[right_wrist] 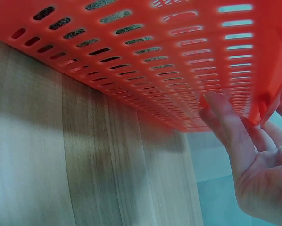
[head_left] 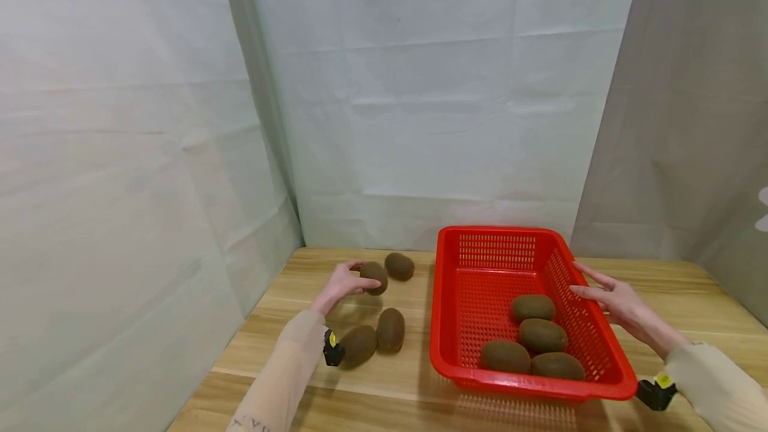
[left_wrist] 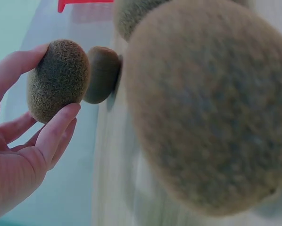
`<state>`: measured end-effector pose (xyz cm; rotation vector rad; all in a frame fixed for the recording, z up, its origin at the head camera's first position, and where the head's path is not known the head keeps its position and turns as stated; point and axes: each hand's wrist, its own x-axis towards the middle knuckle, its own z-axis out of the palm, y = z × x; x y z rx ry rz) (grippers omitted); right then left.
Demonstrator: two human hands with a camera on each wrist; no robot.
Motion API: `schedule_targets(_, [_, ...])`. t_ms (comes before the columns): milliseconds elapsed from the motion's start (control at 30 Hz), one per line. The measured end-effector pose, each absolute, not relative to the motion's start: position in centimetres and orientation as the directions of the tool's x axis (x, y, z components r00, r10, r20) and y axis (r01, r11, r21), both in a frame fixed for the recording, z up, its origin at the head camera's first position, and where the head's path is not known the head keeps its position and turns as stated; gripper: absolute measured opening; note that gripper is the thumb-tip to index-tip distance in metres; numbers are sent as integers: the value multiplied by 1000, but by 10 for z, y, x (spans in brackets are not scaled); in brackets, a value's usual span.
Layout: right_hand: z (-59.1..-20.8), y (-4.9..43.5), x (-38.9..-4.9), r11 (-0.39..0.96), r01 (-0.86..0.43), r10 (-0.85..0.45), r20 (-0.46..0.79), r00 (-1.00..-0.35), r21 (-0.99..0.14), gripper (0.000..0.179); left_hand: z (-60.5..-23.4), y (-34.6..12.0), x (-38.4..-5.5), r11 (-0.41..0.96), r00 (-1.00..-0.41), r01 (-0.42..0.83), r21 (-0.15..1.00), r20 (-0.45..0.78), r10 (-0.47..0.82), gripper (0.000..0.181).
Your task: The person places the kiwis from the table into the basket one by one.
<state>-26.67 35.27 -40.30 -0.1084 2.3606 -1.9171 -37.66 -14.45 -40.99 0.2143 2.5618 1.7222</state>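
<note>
My left hand [head_left: 348, 280] pinches a brown, fuzzy kiwi [head_left: 375, 279] between thumb and fingers; the left wrist view shows the fingertips on this kiwi [left_wrist: 59, 80]. Just beyond it another kiwi [head_left: 399, 267] lies on the table. Nearer to me, beside my left forearm, two more kiwis [head_left: 391, 330] lie close together, one looming large in the left wrist view. My right hand [head_left: 621, 302] grips the right rim of a red plastic basket [head_left: 441, 305], with fingers against the slotted outer wall [right_wrist: 145, 52] in the right wrist view. Several kiwis [head_left: 543, 335] sit in the basket's near right part.
The wooden table [head_left: 270, 345] carries everything. A pale cloth [head_left: 432, 119] hangs behind it, with more cloth along the left [head_left: 120, 185] and right sides. Black wrist cameras [head_left: 333, 348] are strapped on both sleeves.
</note>
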Motion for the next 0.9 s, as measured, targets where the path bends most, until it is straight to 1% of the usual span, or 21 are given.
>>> schedule_targets(267, [-403,353,-266,205,10,-113,-34,-993,-979,67,-403,-135,-377,318,-983,72,945,14,182,66])
schedule_targets(600, [-400,353,-266,210,12,-108,-35,-994,-978,67,-386,-118,-377,312,-969,127,942,51,240,65])
schedule_targets(767, [-400,353,-266,205,11,-119,-36,-992,-979,67,-375,-105,-377,318,-960,123,940,31,279,67])
schedule_targets(900, [-401,352,-266,205,14,-121,-39,-992,-979,68,-365,-93,-379,308,-945,143,940,37,326,68])
